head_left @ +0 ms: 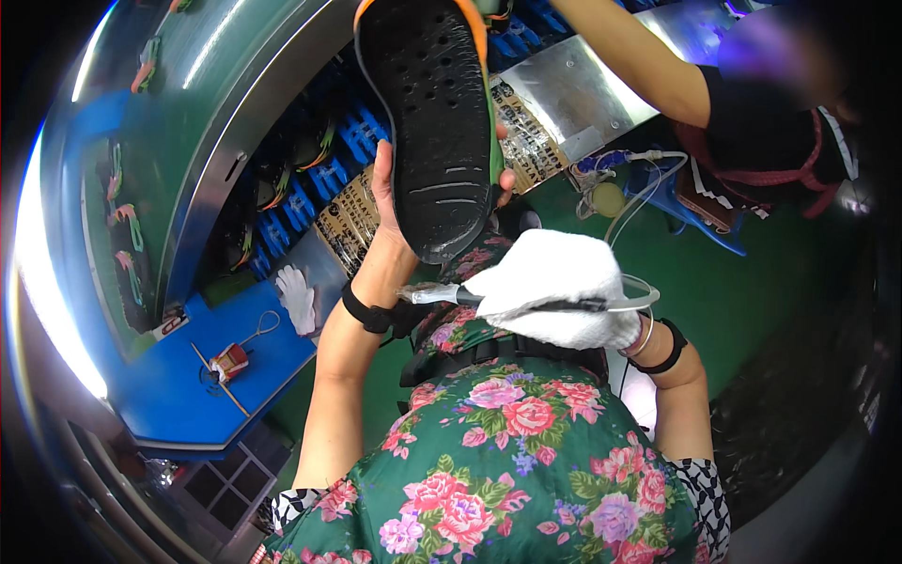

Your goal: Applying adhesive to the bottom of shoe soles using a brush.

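My left hand (386,193) holds up a black shoe sole (437,132), with the thumb along its left edge and fingertips showing past its right edge. Small holes dot the far part of the sole, ridges cross its near end, and orange and green show along its rim. In a white glove, my right hand (559,282) is closed around a slim black-handled brush (467,296). The brush's pale tip points left, near my left wrist and apart from the sole. A clear tube (644,293) loops from the handle's rear end.
A blue table (188,404) at left bears a white glove (297,299) and a small red holder with a stick (228,363). Behind the sole runs a line with blue racks (362,132). A co-worker's arm (648,61) reaches over a metal surface; a blue stool (691,226) stands nearby.
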`<state>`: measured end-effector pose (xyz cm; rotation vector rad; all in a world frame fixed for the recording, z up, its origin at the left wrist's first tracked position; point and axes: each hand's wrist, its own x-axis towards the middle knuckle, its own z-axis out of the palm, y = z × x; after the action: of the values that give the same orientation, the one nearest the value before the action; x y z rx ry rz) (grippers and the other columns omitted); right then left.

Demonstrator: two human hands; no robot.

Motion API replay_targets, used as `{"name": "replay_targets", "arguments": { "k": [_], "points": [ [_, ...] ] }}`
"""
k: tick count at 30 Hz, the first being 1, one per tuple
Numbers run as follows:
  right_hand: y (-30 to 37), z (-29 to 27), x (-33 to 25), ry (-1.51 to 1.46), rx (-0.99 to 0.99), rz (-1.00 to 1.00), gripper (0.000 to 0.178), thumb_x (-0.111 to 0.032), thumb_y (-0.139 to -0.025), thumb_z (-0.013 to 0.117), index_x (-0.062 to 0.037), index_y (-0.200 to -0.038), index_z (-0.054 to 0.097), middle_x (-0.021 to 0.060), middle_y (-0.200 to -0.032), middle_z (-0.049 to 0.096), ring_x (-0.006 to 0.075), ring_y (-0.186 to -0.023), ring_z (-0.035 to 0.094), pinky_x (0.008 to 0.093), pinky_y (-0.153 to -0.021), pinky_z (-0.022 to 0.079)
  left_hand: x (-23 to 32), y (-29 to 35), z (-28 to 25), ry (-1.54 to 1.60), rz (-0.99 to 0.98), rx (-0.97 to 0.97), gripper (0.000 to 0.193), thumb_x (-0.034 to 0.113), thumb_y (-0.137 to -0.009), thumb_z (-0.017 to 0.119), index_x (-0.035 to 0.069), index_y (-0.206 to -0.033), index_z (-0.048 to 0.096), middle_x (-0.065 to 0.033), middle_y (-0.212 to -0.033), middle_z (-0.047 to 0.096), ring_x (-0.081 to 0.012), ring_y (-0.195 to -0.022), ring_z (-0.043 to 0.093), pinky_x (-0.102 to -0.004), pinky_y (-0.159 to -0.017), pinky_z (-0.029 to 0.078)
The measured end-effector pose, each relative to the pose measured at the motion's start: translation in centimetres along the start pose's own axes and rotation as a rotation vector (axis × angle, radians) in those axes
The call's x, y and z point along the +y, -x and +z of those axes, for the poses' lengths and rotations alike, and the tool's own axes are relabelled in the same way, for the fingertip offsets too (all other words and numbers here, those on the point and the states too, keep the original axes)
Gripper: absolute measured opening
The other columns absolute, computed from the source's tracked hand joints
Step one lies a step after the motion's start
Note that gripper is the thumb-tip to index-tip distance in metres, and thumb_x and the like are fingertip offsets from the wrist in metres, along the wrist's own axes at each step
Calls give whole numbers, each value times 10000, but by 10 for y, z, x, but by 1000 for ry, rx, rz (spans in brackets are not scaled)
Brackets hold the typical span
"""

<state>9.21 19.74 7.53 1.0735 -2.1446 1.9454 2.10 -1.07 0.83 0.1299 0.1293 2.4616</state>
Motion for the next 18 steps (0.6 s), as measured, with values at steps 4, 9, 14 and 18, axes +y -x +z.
{"name": "replay_targets", "arguments": {
  "k": [4,9,14,18],
  "points": [
    [-4,-3,4,251,54,-15,318,-10,-743,810,-53,-1055,767,119,-1033,760,258,-833,707,345,-720,564,9,2,0,-53,-90,56,919,676,-916,527,45,-1554,328,-224,-1502,451,-455,-1211,582,-603,-1020,506],
    [-4,5,3,224,-144,-118,369,-39,-771,752,-67,-1138,738,141,-1141,733,281,-872,697,364,-750,575,21,5,4,-57,-158,162,792,574,-955,520,19,-1508,408,-257,-1428,537,-476,-1159,625,-610,-1025,490],
    [-5,-5,-1,62,-53,32,281,-27,-746,820,-79,-1020,783,92,-1039,766,252,-863,714,346,-741,566,22,6,9,-110,-197,114,768,496,-938,570,-43,-1468,434,-310,-1349,581,-476,-1100,658,-547,-1002,527],
    [-9,-4,4,353,-145,-161,337,-62,-785,764,-103,-1118,752,114,-1137,739,261,-918,696,345,-725,568,31,4,10,-23,-256,222,728,458,-950,570,-72,-1438,460,-301,-1317,610,-454,-1111,664,-538,-1007,530]
  ]
}}
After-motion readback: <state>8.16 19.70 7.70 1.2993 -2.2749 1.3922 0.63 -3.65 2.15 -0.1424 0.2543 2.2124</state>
